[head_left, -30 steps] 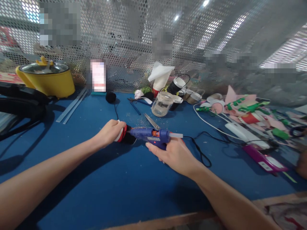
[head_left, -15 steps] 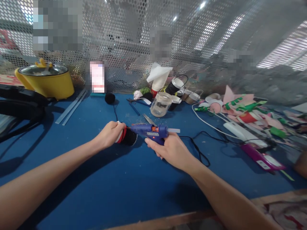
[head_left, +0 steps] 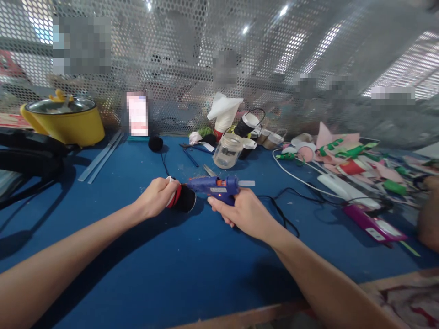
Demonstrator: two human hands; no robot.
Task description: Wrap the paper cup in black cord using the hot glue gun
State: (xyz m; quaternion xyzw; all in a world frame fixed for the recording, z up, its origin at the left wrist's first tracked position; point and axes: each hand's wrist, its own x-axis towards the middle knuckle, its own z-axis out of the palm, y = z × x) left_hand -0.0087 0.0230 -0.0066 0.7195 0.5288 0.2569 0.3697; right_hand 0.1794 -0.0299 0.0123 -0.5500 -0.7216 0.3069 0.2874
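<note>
My left hand [head_left: 158, 196] is closed around one end of a small cup [head_left: 185, 198] wrapped in black yarn, with a red band near my fingers. The cup lies tilted on its side, its white rim facing right. In my right hand [head_left: 245, 208] is a blue hot glue gun [head_left: 214, 184], its light glowing red and a clear glue stick [head_left: 247, 183] poking from the back. The gun's nozzle meets the red band beside my left fingertips; whether glue is coming out is too small to tell. A black yarn strand runs from the cup to a black yarn ball [head_left: 155, 144].
Behind the gun lie scissors [head_left: 209, 170], pliers [head_left: 190, 155] and a clear jar [head_left: 227, 151]. A yellow pot [head_left: 68, 121] and glue sticks [head_left: 101, 157] are at left, near a phone [head_left: 137, 114]. To the right are a power strip [head_left: 348, 191], a purple box [head_left: 373, 224] and felt scraps [head_left: 353, 151].
The view has shifted slightly. Both hands keep their hold, the glue gun's nozzle stays at the red band, and the cup has turned only a little. A person's hand shows more at the right edge.
</note>
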